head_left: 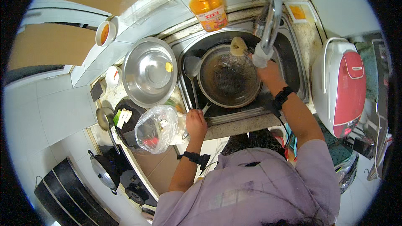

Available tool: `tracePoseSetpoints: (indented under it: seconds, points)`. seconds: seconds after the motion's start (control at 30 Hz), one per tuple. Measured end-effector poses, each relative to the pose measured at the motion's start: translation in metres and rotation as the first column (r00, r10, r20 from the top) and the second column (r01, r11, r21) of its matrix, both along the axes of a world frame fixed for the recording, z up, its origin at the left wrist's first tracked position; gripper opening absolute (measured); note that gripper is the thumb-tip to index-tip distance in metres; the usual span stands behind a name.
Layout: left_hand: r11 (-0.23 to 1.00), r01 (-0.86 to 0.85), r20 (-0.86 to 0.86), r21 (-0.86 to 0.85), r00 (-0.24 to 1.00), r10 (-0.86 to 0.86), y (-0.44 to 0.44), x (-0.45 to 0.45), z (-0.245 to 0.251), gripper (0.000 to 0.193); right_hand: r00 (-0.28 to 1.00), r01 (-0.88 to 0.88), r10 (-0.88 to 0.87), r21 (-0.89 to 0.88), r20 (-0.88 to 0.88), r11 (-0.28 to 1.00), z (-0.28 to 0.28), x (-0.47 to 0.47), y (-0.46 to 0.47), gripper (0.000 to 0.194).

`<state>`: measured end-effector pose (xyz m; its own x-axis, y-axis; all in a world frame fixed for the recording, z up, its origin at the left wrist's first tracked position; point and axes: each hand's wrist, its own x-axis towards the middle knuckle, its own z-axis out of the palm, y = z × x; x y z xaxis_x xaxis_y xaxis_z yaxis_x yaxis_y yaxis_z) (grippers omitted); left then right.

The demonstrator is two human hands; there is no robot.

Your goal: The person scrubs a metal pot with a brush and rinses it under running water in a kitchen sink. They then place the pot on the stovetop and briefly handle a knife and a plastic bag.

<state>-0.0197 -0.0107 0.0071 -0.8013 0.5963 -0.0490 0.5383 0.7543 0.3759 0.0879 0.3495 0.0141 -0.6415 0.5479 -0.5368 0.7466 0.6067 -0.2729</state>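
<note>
A round dark wok with a wet, soapy patch near its far rim sits in the stainless-steel sink. My right hand, partly behind the tap, holds the handle of a tan scrubbing brush. Its bristle head rests at the wok's far edge. At the sink's front edge, my left hand is curled around what looks like the wok's handle, mostly hidden by the fingers. A metal spatula leans beside the wok, its handle reaching down to that hand. The chrome tap has a white-wrapped spout above my right hand.
An orange dish-soap bottle stands behind the sink. Left are a steel basin, a plastic bag, and scallion pieces on a round dark board. A ladle lies beyond. A red-and-white rice cooker stands right.
</note>
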Motion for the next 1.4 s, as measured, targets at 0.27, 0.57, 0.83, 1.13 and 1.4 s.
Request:
tracePoseSetpoints:
  seconds: [0.27,0.57,0.83,1.13,1.4]
  points:
    - [1.000,-0.005,0.059,-0.004,0.998,0.005,0.003,-0.002,-0.001,0.022,0.983,-0.164,0.178,-0.233,0.042,0.959,0.042,0.130,-0.062,0.047]
    - [0.983,0.121,0.306,0.140,0.939,-0.159,0.014,0.009,0.010,0.023,0.889,0.431,-0.420,0.022,-0.181,0.902,0.052,0.227,-0.067,0.034]
    - [0.989,-0.145,0.966,0.004,0.255,0.033,0.081,0.018,0.025,0.034,0.918,0.381,-0.397,0.313,-0.016,0.870,0.003,0.305,-0.094,0.036]
    - [0.955,0.296,0.413,-0.022,0.873,-0.260,0.080,0.012,0.012,0.031,0.893,0.411,-0.305,0.324,-0.331,0.852,0.052,0.257,-0.087,0.035]
    - [0.945,0.294,0.232,-0.140,0.938,-0.258,0.065,0.020,0.042,0.037,0.799,0.284,-0.247,-0.018,-0.548,0.959,0.049,0.071,0.001,0.050]
